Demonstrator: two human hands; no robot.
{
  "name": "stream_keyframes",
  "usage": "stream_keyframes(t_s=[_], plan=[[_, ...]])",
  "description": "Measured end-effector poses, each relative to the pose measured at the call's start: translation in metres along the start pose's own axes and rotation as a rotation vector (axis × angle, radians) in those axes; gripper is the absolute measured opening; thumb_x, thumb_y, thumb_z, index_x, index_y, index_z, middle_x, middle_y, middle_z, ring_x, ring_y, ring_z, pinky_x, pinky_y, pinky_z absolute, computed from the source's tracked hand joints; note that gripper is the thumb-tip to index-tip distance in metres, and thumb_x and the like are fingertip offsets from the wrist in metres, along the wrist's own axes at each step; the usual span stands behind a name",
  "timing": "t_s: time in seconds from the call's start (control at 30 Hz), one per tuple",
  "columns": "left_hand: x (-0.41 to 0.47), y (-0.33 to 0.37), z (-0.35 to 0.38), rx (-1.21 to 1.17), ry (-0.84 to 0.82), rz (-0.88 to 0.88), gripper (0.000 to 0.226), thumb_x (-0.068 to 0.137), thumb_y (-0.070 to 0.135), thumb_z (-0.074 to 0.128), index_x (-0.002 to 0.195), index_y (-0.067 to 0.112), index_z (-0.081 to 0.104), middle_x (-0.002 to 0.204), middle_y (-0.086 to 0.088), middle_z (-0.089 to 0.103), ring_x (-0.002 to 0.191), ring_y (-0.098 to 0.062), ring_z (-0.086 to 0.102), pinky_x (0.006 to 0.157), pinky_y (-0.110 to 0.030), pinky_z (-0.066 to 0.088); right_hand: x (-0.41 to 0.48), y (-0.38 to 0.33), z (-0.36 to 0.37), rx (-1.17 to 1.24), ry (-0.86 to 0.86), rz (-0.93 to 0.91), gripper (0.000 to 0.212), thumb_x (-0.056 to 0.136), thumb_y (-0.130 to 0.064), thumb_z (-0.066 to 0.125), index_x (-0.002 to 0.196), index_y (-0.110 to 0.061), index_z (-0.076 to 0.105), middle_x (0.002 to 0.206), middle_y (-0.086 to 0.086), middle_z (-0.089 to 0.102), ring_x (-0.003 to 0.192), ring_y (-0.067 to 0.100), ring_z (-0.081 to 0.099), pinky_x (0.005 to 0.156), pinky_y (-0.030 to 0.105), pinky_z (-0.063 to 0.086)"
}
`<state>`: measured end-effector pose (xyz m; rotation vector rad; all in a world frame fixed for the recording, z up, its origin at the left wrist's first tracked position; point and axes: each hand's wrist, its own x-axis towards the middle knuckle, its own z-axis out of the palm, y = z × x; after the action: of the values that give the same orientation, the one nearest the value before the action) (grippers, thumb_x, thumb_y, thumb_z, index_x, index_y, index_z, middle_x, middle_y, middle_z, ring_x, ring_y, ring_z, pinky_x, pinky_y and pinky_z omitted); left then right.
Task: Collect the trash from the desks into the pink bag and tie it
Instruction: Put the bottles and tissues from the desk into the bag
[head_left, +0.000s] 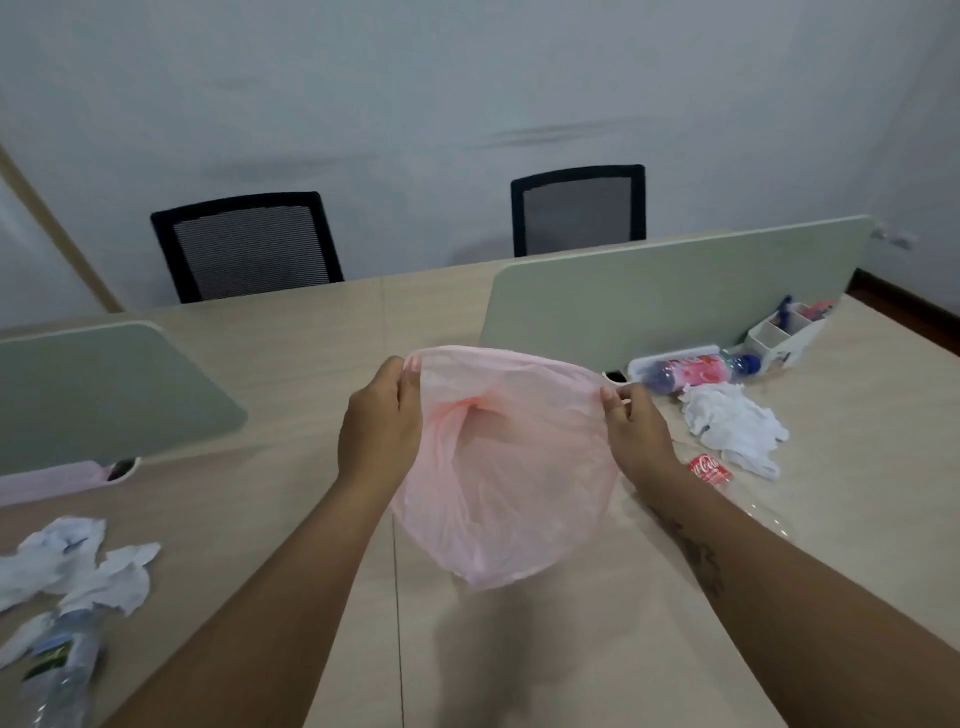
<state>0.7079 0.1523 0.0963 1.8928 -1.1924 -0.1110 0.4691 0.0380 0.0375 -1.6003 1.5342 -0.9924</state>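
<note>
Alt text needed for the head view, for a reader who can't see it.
A person's left hand and right hand pinch opposite sides of the rim of a pink bag, holding it open above a beige desk. Crumpled white tissues and plastic bottles lie on the desk to either side, outside the bag. Two black mesh chairs stand beyond the dividers.

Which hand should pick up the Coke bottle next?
Probably the right hand: the Coke bottle lies just beside it, while the left hand grips the pink bag on the other side.
</note>
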Motion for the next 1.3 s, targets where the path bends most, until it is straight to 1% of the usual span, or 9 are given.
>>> stream_keyframes(t_s=[0.23,0.37,0.53,0.77,0.87,1.03,1.1,1.2,1.3], plan=[[-0.018,0.017,0.042,-0.027,-0.125,0.042,0.045,0.105,0.046,0.034,0.066,0.023,0.029,0.054,0.004,0.037,0.050,-0.019,0.034,0.050,-0.032,0.026,-0.009,0.062,-0.050,-0.065,0.032,0.157,0.028,0.095,-0.039,0.057,0.109,-0.016,0.054,0.103,0.005,0.062,0.085,0.019,0.059,0.069,0.024,0.044],[-0.028,0.028,0.065,-0.025,-0.141,0.035,0.045,0.104,0.047,0.035,0.066,0.023,0.030,0.054,0.004,0.037,0.051,-0.020,0.035,0.050,-0.032,0.027,-0.010,0.114,-0.076,-0.511,-0.096,0.231,0.057,0.083,-0.049,0.065,0.128,-0.017,0.051,0.123,0.014,0.055,0.114,0.037,0.053,0.093,0.041,0.043],[-0.039,0.040,0.091,0.052,-0.162,0.029,0.044,0.103,0.050,0.034,0.069,0.021,0.033,0.053,0.001,0.036,0.049,-0.021,0.033,0.049,-0.030,0.026,-0.020,0.163,-0.078,-0.757,-0.288,0.202,0.067,0.083,-0.040,0.066,0.141,-0.018,0.039,0.128,0.013,0.046,0.116,0.035,0.048,0.092,0.041,0.045],[-0.044,0.045,0.105,0.086,-0.179,0.023,0.046,0.104,0.046,0.034,0.073,0.012,0.033,0.055,0.000,0.036,0.051,-0.019,0.032,0.050,-0.030,0.025,-0.029,0.177,-0.079,-0.455,-0.258,0.219,0.074,0.076,-0.035,0.075,0.138,-0.015,0.040,0.118,0.014,0.051,0.104,0.033,0.056,0.093,0.042,0.047],[-0.042,0.050,0.108,0.091,-0.174,0.009,0.046,0.104,0.046,0.035,0.070,0.015,0.031,0.055,0.001,0.035,0.051,-0.019,0.032,0.050,-0.031,0.024,-0.037,0.165,-0.096,-0.174,-0.263,0.283,0.074,0.066,-0.046,0.075,0.129,-0.027,0.042,0.114,0.006,0.056,0.094,0.021,0.064,0.076,0.039,0.059],[-0.041,0.056,0.111,0.055,-0.158,-0.012,0.046,0.104,0.045,0.037,0.068,0.018,0.030,0.054,0.002,0.034,0.050,-0.019,0.032,0.049,-0.031,0.024,-0.048,0.113,-0.080,0.053,-0.562,0.325,0.053,0.081,-0.024,0.074,0.127,-0.019,0.048,0.107,0.008,0.066,0.071,0.016,0.067,0.053,0.019,0.050],[-0.042,0.056,0.110,0.039,-0.164,-0.013,0.046,0.104,0.045,0.037,0.067,0.019,0.031,0.053,0.003,0.035,0.050,-0.019,0.033,0.049,-0.031,0.025,-0.046,0.093,-0.058,0.136,-0.625,0.352,0.060,0.082,-0.026,0.072,0.135,-0.019,0.046,0.112,0.008,0.066,0.078,0.017,0.066,0.063,0.025,0.055],[-0.045,0.054,0.109,0.030,-0.186,-0.016,0.045,0.104,0.046,0.037,0.068,0.019,0.033,0.054,0.004,0.038,0.050,-0.017,0.035,0.050,-0.030,0.028,-0.043,0.074,-0.028,0.301,-0.527,0.421,0.076,0.083,-0.031,0.072,0.149,-0.021,0.035,0.140,0.005,0.049,0.121,0.023,0.055,0.100,0.037,0.047],[-0.047,0.051,0.108,0.036,-0.189,-0.022,0.045,0.104,0.045,0.038,0.067,0.021,0.031,0.054,0.004,0.036,0.052,-0.018,0.035,0.051,-0.031,0.029,-0.046,0.079,-0.020,0.330,-0.393,0.393,0.059,0.088,-0.022,0.067,0.143,-0.019,0.045,0.142,0.005,0.047,0.126,0.022,0.050,0.102,0.034,0.043]])
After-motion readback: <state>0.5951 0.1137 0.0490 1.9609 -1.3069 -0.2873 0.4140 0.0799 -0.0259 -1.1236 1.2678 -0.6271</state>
